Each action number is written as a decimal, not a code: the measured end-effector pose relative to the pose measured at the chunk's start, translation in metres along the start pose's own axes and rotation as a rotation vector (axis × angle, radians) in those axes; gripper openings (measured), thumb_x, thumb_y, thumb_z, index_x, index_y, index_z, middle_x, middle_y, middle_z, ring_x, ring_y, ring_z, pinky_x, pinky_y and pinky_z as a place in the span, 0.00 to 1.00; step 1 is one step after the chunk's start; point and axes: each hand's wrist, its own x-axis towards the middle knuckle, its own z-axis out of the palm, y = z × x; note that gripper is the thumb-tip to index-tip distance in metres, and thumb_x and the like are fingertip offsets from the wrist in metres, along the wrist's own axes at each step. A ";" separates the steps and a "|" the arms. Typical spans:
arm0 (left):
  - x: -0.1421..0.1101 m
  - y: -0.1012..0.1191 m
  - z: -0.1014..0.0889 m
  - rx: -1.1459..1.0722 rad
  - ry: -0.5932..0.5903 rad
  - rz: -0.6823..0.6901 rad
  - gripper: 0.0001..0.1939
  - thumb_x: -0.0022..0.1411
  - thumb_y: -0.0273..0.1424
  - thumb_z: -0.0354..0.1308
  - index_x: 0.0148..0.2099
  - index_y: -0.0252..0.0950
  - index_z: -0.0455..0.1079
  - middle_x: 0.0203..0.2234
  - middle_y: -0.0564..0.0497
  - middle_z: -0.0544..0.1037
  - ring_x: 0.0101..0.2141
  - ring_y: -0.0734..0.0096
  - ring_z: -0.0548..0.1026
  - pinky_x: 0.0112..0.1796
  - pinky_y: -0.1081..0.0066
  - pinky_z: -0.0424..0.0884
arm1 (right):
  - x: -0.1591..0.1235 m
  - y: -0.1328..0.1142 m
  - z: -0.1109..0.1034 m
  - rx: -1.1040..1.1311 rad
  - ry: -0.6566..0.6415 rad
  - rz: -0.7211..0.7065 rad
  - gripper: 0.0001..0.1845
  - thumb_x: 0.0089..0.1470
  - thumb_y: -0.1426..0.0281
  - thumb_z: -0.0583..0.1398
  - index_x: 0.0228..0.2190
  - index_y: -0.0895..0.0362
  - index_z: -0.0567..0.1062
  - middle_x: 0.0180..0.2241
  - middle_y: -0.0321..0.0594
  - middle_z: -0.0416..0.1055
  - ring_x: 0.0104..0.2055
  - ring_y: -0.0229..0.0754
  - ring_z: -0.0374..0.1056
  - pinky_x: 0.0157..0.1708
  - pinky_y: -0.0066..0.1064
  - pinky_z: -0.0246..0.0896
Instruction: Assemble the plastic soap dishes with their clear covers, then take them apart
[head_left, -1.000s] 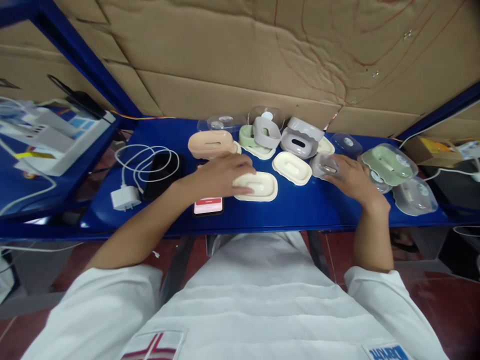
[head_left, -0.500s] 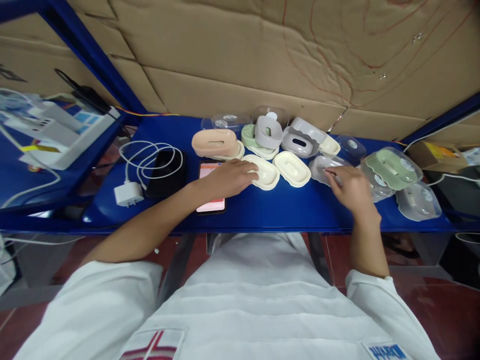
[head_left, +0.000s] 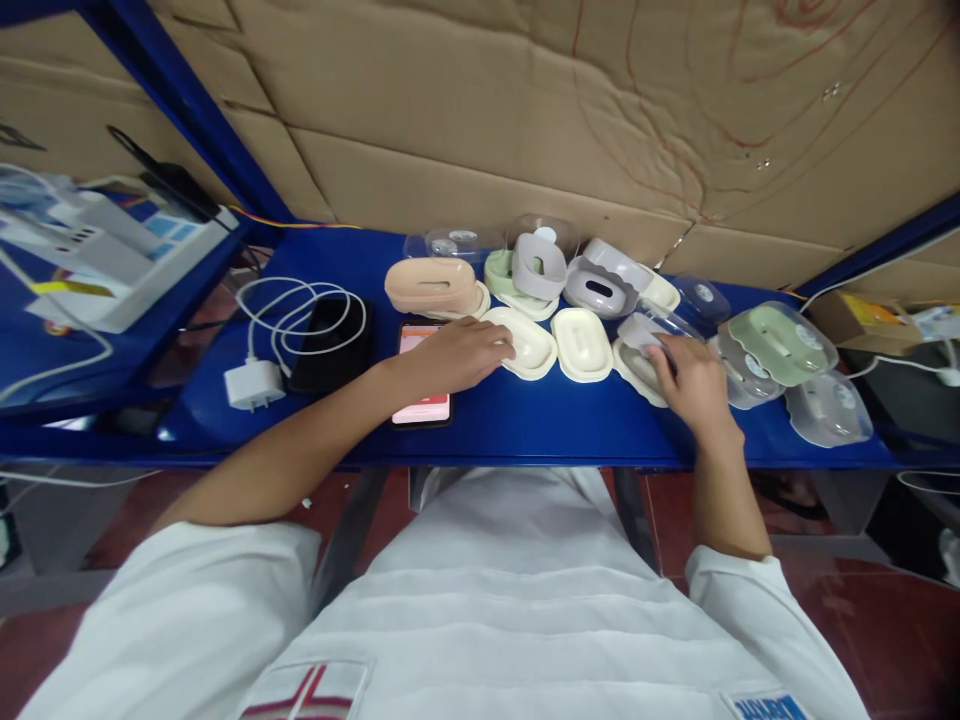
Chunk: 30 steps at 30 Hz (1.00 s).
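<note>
My left hand [head_left: 466, 356] has its fingers curled over the left edge of a shallow cream oval tray [head_left: 534, 350], which lies flat on the blue table. A second cream tray [head_left: 583, 345] lies just right of it. My right hand [head_left: 696, 382] grips a grey plastic box part [head_left: 639, 330], tilted over another cream tray [head_left: 631, 372]. Part of that tray is hidden by my fingers. Behind them stand a peach oval box [head_left: 431, 287], a pale grey ring-shaped piece [head_left: 538, 266] on a green one [head_left: 498, 270], and a grey slotted cover [head_left: 596, 290].
A phone with a lit screen [head_left: 421, 410] lies by my left forearm. Further left are a white charger [head_left: 255, 385] with coiled cable and a black box [head_left: 322, 360]. Clear lids and a green cover [head_left: 780, 345] are stacked at right. Cardboard [head_left: 450, 110] walls the back.
The tray under my left hand has been pushed back beside the second cream tray, which has turned slightly. My right hand has tilted up the grey box part, exposing a cream tray under it.
</note>
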 end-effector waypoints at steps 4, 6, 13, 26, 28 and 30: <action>0.002 0.002 0.003 0.025 0.016 0.001 0.13 0.76 0.23 0.53 0.53 0.36 0.79 0.51 0.43 0.84 0.48 0.56 0.82 0.48 0.59 0.72 | 0.021 -0.023 -0.005 0.082 0.022 -0.128 0.29 0.77 0.52 0.48 0.57 0.56 0.79 0.54 0.53 0.82 0.55 0.58 0.77 0.55 0.48 0.67; 0.003 0.003 0.003 0.037 0.035 -0.001 0.13 0.76 0.23 0.54 0.52 0.35 0.79 0.51 0.43 0.84 0.48 0.55 0.82 0.47 0.59 0.71 | 0.042 -0.035 -0.003 0.116 -0.003 -0.234 0.26 0.77 0.54 0.49 0.60 0.54 0.78 0.57 0.50 0.81 0.59 0.56 0.76 0.60 0.49 0.64; 0.003 0.004 0.003 0.050 0.074 -0.035 0.11 0.76 0.26 0.56 0.54 0.35 0.80 0.50 0.42 0.83 0.46 0.54 0.81 0.46 0.58 0.71 | 0.097 -0.045 0.008 0.060 0.062 -0.238 0.25 0.76 0.56 0.53 0.63 0.51 0.77 0.70 0.49 0.70 0.70 0.61 0.65 0.69 0.59 0.51; 0.004 0.009 0.002 0.023 0.043 -0.016 0.09 0.75 0.29 0.61 0.54 0.36 0.79 0.50 0.43 0.83 0.47 0.55 0.81 0.48 0.59 0.70 | 0.081 -0.047 0.033 0.207 -0.225 -0.407 0.29 0.73 0.50 0.58 0.66 0.52 0.76 0.73 0.52 0.66 0.73 0.60 0.65 0.70 0.58 0.54; 0.003 0.009 0.002 0.025 0.044 -0.013 0.09 0.75 0.29 0.61 0.53 0.35 0.79 0.49 0.43 0.83 0.46 0.55 0.81 0.47 0.58 0.70 | 0.077 -0.047 0.036 0.220 -0.248 -0.425 0.33 0.69 0.47 0.62 0.66 0.51 0.75 0.73 0.53 0.65 0.74 0.61 0.64 0.72 0.61 0.50; 0.003 0.009 0.002 0.028 0.046 -0.010 0.09 0.75 0.30 0.61 0.53 0.35 0.79 0.49 0.43 0.83 0.46 0.54 0.81 0.47 0.58 0.71 | 0.073 -0.049 0.036 0.224 -0.263 -0.418 0.32 0.69 0.47 0.63 0.65 0.50 0.76 0.71 0.53 0.68 0.73 0.61 0.65 0.73 0.63 0.48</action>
